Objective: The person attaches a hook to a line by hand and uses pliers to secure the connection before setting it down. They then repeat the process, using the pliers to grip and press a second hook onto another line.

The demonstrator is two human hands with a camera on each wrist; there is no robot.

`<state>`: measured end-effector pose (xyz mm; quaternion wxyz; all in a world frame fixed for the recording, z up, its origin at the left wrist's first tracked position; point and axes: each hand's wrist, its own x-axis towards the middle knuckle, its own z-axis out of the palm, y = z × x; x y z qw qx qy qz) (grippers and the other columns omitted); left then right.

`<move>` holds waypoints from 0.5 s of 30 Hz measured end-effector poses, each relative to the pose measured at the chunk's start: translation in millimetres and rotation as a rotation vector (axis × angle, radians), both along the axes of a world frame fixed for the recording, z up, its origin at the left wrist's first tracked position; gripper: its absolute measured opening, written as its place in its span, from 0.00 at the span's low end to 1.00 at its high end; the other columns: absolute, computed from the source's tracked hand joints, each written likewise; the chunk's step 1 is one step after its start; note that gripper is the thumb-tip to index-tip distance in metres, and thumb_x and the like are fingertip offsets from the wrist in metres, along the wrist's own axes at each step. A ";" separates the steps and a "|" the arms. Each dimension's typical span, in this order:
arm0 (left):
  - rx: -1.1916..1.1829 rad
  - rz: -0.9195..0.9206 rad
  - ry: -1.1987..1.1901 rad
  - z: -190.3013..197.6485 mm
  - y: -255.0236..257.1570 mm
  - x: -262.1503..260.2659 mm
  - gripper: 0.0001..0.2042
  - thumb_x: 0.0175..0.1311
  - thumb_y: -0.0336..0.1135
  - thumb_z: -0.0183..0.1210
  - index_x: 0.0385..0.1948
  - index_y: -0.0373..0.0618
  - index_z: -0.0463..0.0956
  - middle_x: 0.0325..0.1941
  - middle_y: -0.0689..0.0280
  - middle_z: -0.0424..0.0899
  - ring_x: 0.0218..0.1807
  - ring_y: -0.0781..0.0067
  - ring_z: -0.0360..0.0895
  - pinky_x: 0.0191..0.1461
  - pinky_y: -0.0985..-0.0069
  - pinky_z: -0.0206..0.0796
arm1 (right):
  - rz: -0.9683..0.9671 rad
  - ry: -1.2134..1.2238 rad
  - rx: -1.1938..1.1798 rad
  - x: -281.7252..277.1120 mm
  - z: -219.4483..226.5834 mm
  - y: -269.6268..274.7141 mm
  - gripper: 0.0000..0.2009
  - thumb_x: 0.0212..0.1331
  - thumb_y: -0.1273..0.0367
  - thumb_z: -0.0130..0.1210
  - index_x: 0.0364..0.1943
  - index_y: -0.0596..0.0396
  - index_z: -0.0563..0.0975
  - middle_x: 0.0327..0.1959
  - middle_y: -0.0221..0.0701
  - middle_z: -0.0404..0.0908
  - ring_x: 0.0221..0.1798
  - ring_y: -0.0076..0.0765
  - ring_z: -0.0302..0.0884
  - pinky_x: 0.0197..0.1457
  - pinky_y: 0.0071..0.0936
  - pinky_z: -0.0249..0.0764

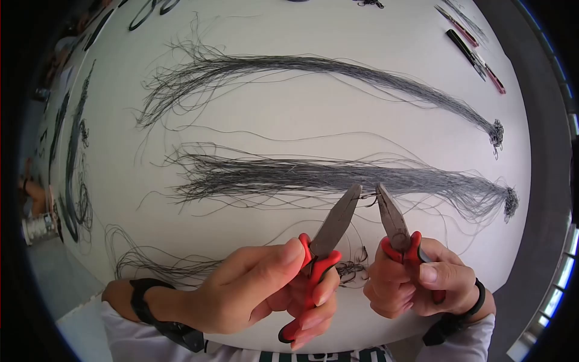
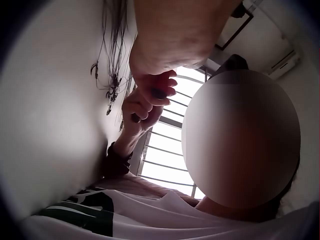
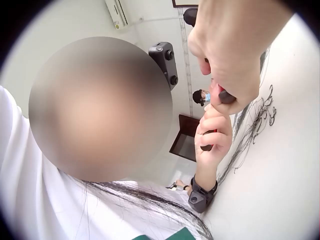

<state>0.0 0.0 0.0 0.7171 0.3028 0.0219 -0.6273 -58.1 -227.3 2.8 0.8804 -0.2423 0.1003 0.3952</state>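
Left hand (image 1: 265, 283) curls round the left pliers (image 1: 325, 238), right hand (image 1: 422, 280) round the right pliers (image 1: 395, 226) (both red-handled, tips just apart). Small dark hook (image 1: 368, 196) sits between the tips, ahead of both hands, seen against the middle strand bundle (image 1: 301, 175).

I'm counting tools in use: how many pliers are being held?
2: left pliers in the left hand, right pliers in the right hand. Both are partly covered.

The left hand (image 1: 265, 283) partly hides the nearest strand bundle (image 1: 196, 265) behind it.
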 end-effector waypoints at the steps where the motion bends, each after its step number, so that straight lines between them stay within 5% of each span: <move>1: -0.019 -0.001 0.016 -0.5 1.2 0.2 0.28 0.67 0.60 0.30 0.27 0.41 0.62 0.21 0.60 0.68 0.24 0.64 0.68 0.29 0.69 0.63 | -0.004 -0.020 -0.014 0.2 2.0 -1.1 0.15 0.62 0.59 0.47 0.33 0.57 0.62 0.23 0.25 0.58 0.25 0.20 0.51 0.25 0.18 0.48; 6: -0.004 -0.015 0.017 -1.5 -3.0 1.4 0.28 0.68 0.59 0.29 0.26 0.40 0.62 0.21 0.60 0.68 0.24 0.64 0.69 0.29 0.69 0.63 | -0.017 -0.062 -0.007 0.4 -6.2 -1.7 0.14 0.63 0.60 0.45 0.33 0.59 0.63 0.23 0.24 0.59 0.24 0.20 0.52 0.25 0.17 0.49; 15: 0.020 0.012 -0.162 -1.8 -3.6 0.3 0.27 0.68 0.58 0.29 0.27 0.40 0.61 0.22 0.60 0.68 0.25 0.62 0.70 0.30 0.68 0.64 | -0.074 -0.338 -0.468 -1.6 11.4 2.3 0.23 0.64 0.54 0.39 0.45 0.65 0.67 0.24 0.26 0.63 0.26 0.19 0.55 0.31 0.19 0.54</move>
